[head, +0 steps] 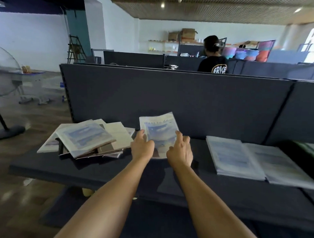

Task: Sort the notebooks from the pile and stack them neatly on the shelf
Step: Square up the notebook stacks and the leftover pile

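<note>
A notebook (pixel 159 129) with a pale blue cloud cover is held tilted above the dark shelf (pixel 177 183), in the middle. My left hand (pixel 142 147) grips its left edge and my right hand (pixel 180 152) grips its right edge, thumbs on the cover. To the left lies a loose pile of notebooks (pixel 88 138), heaped at odd angles. To the right sit two neat stacks side by side: one stack (pixel 233 157) and a second stack (pixel 282 166), both with the same blue covers.
A dark partition panel (pixel 171 98) rises right behind the shelf. A standing fan (pixel 2 78) is on the floor at the left. A person in a black shirt (pixel 214 56) stands beyond the partitions, back turned. A dark box edge (pixel 308 149) sits at far right.
</note>
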### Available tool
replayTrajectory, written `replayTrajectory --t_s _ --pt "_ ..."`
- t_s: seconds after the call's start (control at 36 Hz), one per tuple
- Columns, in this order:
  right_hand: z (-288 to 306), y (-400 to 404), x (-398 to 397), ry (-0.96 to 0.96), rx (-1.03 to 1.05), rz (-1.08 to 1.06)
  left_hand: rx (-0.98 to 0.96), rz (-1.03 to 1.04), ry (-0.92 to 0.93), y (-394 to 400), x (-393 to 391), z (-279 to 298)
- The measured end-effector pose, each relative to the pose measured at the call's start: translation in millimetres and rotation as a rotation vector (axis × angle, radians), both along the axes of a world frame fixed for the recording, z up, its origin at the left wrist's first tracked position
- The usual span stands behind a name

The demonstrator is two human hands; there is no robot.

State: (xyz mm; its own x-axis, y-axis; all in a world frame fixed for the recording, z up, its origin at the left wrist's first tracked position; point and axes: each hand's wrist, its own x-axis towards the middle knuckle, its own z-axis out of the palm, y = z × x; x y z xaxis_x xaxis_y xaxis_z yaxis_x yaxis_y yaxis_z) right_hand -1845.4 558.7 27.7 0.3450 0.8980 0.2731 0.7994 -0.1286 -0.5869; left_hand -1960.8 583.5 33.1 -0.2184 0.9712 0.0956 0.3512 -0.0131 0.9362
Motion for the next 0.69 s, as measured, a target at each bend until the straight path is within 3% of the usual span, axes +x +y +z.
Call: replayTrajectory --t_s 0.42,0.69 --pt "0.2 -46.7 130.6 -0.006 -0.061 -0.087 0.010 -0.061 -0.003 -33.1 131.2 3.2" --pt "-4.1 -52.5 154.0 -0.107 -0.079 -0.010 0.025 0.011 0.043 -36.6 143.8 -1.7"
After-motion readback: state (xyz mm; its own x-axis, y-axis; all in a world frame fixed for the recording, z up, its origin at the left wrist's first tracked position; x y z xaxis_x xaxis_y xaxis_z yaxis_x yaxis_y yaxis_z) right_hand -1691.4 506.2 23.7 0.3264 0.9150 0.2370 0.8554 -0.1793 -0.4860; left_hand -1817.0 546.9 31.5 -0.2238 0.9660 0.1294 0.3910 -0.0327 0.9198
